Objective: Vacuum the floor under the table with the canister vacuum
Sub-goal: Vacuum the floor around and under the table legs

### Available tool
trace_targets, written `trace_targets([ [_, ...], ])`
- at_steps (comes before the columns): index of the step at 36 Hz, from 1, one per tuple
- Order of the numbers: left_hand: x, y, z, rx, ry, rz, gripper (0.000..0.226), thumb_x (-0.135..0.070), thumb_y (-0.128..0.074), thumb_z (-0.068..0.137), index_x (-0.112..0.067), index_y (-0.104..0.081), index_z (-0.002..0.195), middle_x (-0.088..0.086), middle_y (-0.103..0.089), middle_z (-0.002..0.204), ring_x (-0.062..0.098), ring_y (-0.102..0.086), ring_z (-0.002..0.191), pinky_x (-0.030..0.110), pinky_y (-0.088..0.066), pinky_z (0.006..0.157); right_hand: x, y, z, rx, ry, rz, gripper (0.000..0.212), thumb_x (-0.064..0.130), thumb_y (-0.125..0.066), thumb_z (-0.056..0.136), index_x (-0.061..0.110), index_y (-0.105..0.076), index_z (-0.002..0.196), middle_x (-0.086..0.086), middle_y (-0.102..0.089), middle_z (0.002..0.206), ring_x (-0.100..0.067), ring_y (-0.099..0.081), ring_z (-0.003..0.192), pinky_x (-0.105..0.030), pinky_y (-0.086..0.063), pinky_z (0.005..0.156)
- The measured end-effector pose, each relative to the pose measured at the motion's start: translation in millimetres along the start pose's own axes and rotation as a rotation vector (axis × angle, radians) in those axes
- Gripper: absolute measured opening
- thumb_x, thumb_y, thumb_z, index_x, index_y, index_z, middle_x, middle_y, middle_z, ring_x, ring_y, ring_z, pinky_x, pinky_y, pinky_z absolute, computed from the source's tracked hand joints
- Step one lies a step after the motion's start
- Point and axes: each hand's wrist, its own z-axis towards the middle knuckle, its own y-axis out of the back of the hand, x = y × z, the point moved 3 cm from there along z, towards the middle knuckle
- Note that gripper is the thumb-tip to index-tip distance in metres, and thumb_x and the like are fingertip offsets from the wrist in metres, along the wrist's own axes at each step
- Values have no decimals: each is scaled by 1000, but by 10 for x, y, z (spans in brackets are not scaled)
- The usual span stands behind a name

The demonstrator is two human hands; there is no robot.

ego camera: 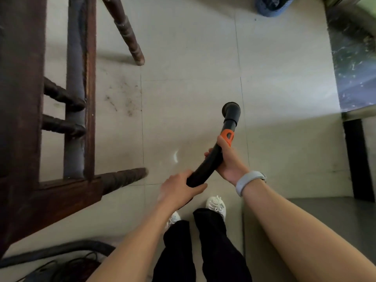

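Observation:
A black curved vacuum handle with an orange slider ends in a round open nozzle, which hangs above the pale tile floor. My right hand grips the upper bend just below the orange part. My left hand holds the lower end of the handle. The dark wooden table fills the left side, its turned legs reaching the floor. Dust and hair lie on the tiles beside the table's frame.
The black vacuum hose and cables curve along the bottom left. My feet in white shoes stand below the hands. A blue object sits at the top right, a dark marble threshold along the right edge.

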Motion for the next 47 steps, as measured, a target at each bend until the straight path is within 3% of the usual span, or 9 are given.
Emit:
trace_targets([
  [6, -224, 417, -386, -16, 21, -77, 28, -63, -62, 78, -37, -53, 86, -14, -59, 73, 7, -58, 70, 25, -37, 56, 194, -317, -508, 64, -14, 55, 32, 32, -59, 92, 14, -45, 115, -6, -50, 74, -20, -55, 65, -33, -54, 66],
  [11, -512, 650, -378, -62, 104, -356, 27, -57, -66, 77, -32, -59, 86, -7, -67, 73, 12, -65, 68, 35, -54, 65, 595, -714, -552, 87, -53, 26, 35, 34, -59, 92, 10, -45, 113, -6, -56, 73, -20, -58, 60, -32, -53, 63],
  [15, -890, 845, -149, -150, 174, -547, 25, -52, -68, 78, -28, -60, 78, -7, -65, 61, 12, -64, 60, 39, -55, 68, 1075, -975, -431, 125, -77, -70, 34, 36, -59, 92, 8, -47, 109, -6, -53, 74, -21, -57, 59, -34, -53, 63],
  [21, -1622, 1344, 455, -201, 144, -646, 26, -48, -68, 81, -27, -57, 70, -11, -61, 55, 1, -58, 50, 26, -46, 61, 2088, -1320, -220, 108, -11, -229, 27, 33, -58, 93, 10, -45, 98, -7, -50, 71, -21, -52, 54, -31, -50, 55],
  [27, -2058, 1850, 934, -212, 135, -628, 30, -51, -63, 83, -27, -52, 70, -12, -61, 52, 6, -61, 61, 24, -45, 63, 2854, -1760, -33, 102, 35, -367, 26, 34, -57, 94, 10, -46, 94, -8, -50, 73, -21, -51, 54, -33, -50, 57],
  [33, -1974, 2279, 1336, -283, 150, -707, 35, -50, -65, 83, -25, -49, 64, -15, -56, 45, -3, -53, 47, 24, -41, 57, 3059, -2327, 294, 73, 25, -487, 27, 35, -56, 94, 10, -45, 95, -7, -51, 73, -20, -52, 55, -32, -51, 57],
  [39, -1839, 2652, 1839, -325, 157, -676, 36, -53, -61, 85, -26, -48, 65, -15, -56, 47, 5, -58, 59, 27, -42, 63, 3210, -2783, 846, 88, 67, -590, 30, 36, -55, 94, 9, -44, 101, -7, -51, 73, -20, -53, 56, -32, -52, 58],
  [43, -1841, 2581, 2111, -351, 199, -799, 31, -52, -63, 84, -25, -54, 71, -9, -66, 57, 5, -65, 60, 28, -48, 70, 3246, -2877, 1189, 122, 52, -703, 29, 35, -54, 95, 8, -44, 100, -7, -50, 71, -21, -53, 56, -33, -52, 57],
  [47, -1921, 2383, 2386, -396, 276, -868, 36, -50, -66, 83, -16, -59, 77, -3, -69, 62, 8, -66, 59, 29, -49, 67, 3249, -2774, 1587, 139, 40, -794, 30, 35, -53, 95, 7, -43, 98, -7, -49, 66, -20, -52, 51, -31, -50, 54],
])
